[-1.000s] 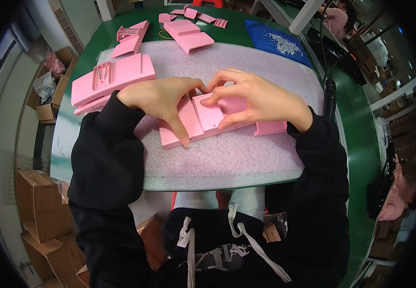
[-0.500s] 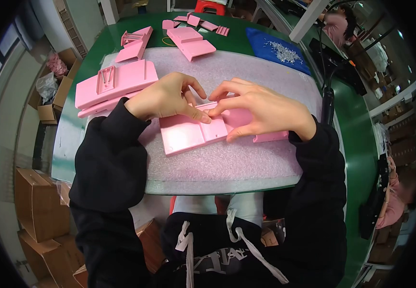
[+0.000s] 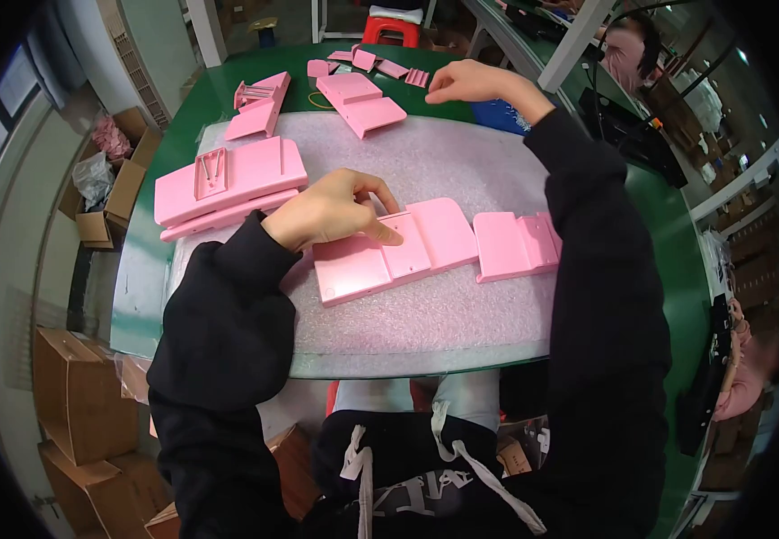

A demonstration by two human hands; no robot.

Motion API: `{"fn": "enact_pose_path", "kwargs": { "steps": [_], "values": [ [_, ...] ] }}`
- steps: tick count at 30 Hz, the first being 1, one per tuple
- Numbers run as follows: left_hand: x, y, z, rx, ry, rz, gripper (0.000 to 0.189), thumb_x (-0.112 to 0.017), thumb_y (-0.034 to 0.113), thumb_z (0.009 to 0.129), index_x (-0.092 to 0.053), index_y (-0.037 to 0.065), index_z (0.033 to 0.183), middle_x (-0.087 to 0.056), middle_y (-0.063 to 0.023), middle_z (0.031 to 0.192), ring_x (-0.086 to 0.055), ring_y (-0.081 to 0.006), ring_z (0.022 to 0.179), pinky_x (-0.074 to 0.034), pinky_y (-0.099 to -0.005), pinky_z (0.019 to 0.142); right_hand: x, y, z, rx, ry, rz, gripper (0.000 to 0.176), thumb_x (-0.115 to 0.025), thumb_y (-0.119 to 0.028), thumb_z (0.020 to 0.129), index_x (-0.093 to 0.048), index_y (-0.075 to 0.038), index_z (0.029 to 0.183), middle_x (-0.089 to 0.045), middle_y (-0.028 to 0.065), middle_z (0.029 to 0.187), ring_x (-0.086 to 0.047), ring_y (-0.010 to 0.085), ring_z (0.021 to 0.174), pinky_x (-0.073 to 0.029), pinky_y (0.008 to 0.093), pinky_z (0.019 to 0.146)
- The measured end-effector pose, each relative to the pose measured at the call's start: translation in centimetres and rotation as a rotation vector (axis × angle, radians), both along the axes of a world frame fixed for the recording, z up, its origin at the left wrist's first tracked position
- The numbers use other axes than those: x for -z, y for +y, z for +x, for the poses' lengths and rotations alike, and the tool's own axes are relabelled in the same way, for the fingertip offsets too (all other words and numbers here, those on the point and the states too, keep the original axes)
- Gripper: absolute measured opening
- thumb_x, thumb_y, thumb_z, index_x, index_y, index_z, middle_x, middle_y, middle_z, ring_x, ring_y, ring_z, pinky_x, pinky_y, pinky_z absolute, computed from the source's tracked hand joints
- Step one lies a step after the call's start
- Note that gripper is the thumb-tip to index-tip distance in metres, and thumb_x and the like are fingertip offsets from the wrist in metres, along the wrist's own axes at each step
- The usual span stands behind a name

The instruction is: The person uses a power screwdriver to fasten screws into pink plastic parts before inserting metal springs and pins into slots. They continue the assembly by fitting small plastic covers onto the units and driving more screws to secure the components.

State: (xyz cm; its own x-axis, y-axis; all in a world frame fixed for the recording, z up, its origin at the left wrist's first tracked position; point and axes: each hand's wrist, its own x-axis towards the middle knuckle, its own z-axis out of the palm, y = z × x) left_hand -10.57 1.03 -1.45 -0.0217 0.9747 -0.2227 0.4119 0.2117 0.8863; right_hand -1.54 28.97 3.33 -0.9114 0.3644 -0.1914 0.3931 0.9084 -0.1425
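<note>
My left hand (image 3: 335, 208) grips the far edge of a stepped pink plastic part (image 3: 443, 232) on the foam-covered work surface, its thumb resting on the raised middle. Another pink part (image 3: 503, 247) lies just right of it, partly behind my right sleeve. My right hand (image 3: 470, 83) is raised at the table's far side, between several small pink pieces (image 3: 393, 68) and a blue cloth (image 3: 490, 115) with small silvery pieces. Its fingers are pinched together; anything between them is too small to make out.
Stacked pink parts (image 3: 250, 180) with a small tray of metal pins lie at the left. Two more pink assemblies (image 3: 264, 106) (image 3: 360, 103) stand farther back. Dark equipment (image 3: 632, 126) lines the right side. Cardboard boxes (image 3: 88, 386) are on the floor; people in pink sit at right.
My right hand has left the pink part and moved up and away to the far side near the blue cloth. My left hand stays on the part. The view has shifted slightly.
</note>
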Motion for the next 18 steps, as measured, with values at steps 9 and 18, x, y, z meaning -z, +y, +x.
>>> {"fn": "enact_pose_path", "kwargs": {
  "steps": [9,18],
  "values": [
    [-0.5,-0.7,-0.9,0.084,0.187,0.108,0.042,-0.074,0.035,0.070,-0.063,0.001,0.093,-0.055,-0.0011,0.073,-0.052,-0.0116,0.071,-0.041,-0.0247,0.064,8.3,8.1,-6.1,0.118,0.310,0.225,0.050,-0.061,-0.043,0.079,-0.059,0.001,0.103,-0.063,0.0207,0.093,-0.061,0.0321,0.087,-0.047,0.0374,0.074],
    [-3.5,-1.5,-5.0,-0.167,0.080,0.482,0.039,-0.074,0.033,0.069,-0.063,0.002,0.090,-0.059,-0.0054,0.077,-0.056,-0.0139,0.073,-0.045,-0.0256,0.066,4.5,5.8,-4.9,0.207,0.605,-0.017,0.033,-0.050,-0.026,0.087,-0.054,0.006,0.094,-0.063,0.0200,0.079,-0.065,0.0272,0.074,-0.052,0.0341,0.065]
  ]
}}
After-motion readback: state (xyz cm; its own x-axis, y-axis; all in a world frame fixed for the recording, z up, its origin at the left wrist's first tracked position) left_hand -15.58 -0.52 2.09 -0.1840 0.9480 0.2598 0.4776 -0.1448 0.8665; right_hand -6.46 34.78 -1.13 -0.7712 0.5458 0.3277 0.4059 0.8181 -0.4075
